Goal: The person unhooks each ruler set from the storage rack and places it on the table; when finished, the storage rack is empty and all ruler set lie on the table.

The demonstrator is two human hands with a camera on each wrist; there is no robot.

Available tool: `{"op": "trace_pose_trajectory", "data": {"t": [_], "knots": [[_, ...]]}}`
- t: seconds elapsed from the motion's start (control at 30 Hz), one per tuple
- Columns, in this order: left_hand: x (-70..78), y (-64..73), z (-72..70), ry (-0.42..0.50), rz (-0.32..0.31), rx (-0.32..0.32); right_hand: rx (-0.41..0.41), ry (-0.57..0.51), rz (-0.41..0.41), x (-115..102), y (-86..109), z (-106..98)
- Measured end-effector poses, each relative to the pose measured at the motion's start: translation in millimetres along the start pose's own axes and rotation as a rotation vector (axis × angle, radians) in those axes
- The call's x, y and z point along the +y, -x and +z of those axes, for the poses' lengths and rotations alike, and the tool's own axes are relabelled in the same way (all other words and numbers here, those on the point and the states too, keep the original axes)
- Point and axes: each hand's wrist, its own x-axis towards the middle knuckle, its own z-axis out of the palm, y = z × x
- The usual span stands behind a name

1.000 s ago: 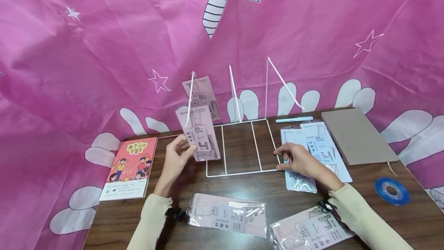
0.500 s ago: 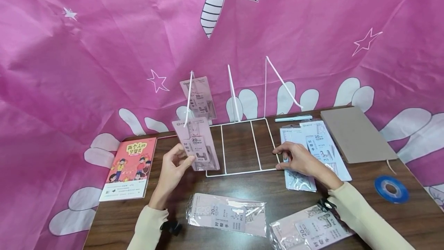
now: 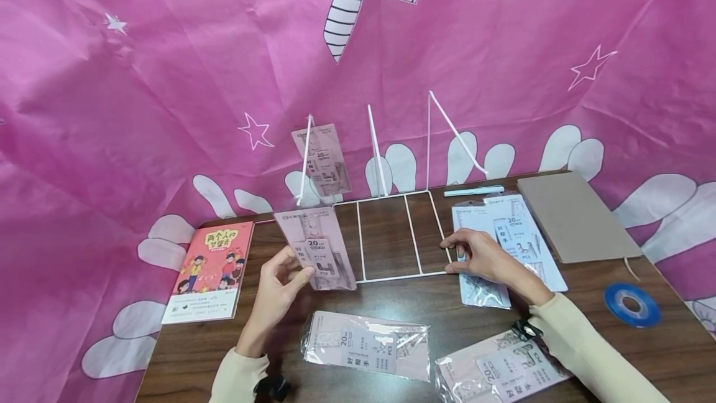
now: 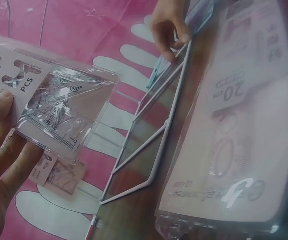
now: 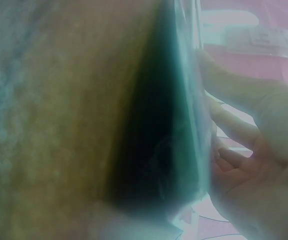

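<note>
My left hand (image 3: 276, 285) pinches the lower left edge of a pink ruler set packet (image 3: 316, 226), thumb in front and fingers behind. The packet stands tilted, its top edge just under the tip of the left hook (image 3: 305, 154). Clear set squares (image 4: 66, 100) show through its wrapping in the left wrist view. Another pink packet (image 3: 325, 157) hangs farther back on that hook. At the right front corner of the white wire rack (image 3: 413, 235), my right hand (image 3: 481, 257) grips the side bar with thumb and fingers. The right wrist view is mostly blurred.
Two pink packets, a nearer one (image 3: 366, 344) and another (image 3: 498, 369), lie in front. Blue packets (image 3: 517, 229) lie right of the rack, beside a brown notebook (image 3: 576, 219), a light blue pen (image 3: 474, 191) and blue tape (image 3: 632, 305). A red book (image 3: 212, 266) lies left.
My left hand has lowered the pink ruler set packet and drawn it toward me, so its top sits below the hook tip instead of overlapping the hook. My right hand stays on the rack.
</note>
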Motion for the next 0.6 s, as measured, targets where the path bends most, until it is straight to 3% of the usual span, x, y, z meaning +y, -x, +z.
{"op": "trace_pose_trajectory", "data": {"t": [0.2, 0.6], "knots": [[9.4, 10.6, -0.9, -0.012, -0.045, -0.003, 0.002, 0.007, -0.001, -1, -0.1, 0], [21.7, 16.7, 3.0, -0.045, -0.020, -0.028, 0.020, -0.006, -0.010, 0, 1.3, 1]]}}
